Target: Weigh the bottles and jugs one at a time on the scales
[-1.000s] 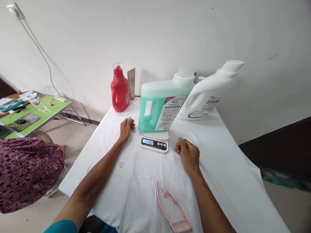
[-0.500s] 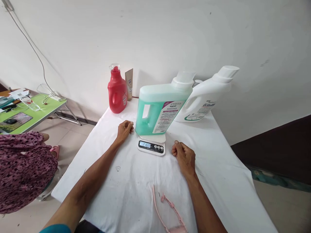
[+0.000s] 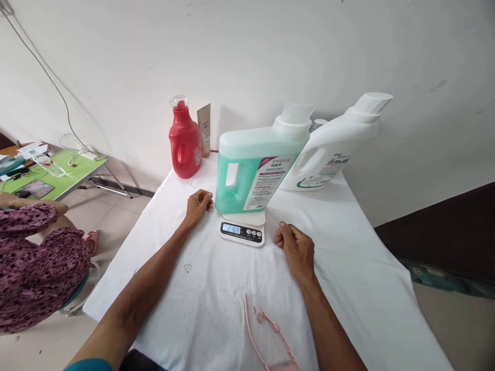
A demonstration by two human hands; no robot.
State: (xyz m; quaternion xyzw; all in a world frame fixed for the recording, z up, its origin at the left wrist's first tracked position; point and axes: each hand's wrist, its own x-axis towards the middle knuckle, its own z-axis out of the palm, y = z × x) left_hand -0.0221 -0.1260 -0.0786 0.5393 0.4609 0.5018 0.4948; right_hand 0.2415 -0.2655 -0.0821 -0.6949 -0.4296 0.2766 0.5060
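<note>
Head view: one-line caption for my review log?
Green detergent jug on a scale; left hand and right hand rest loosely closed beside it.

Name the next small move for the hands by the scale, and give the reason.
Probably read the scale, then lift the green jug off by its handle with the left hand. The jug stands on the scale, the display is lit, and both the left hand and right hand rest curled on the cloth, holding nothing.

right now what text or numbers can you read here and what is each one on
"2164", roughly, a digit may be off: lit display of the kitchen scale under the green jug.
Green jug label: print too small to read.
White jug label: blurred.
Red bottle and beige tube: unreadable.
</note>
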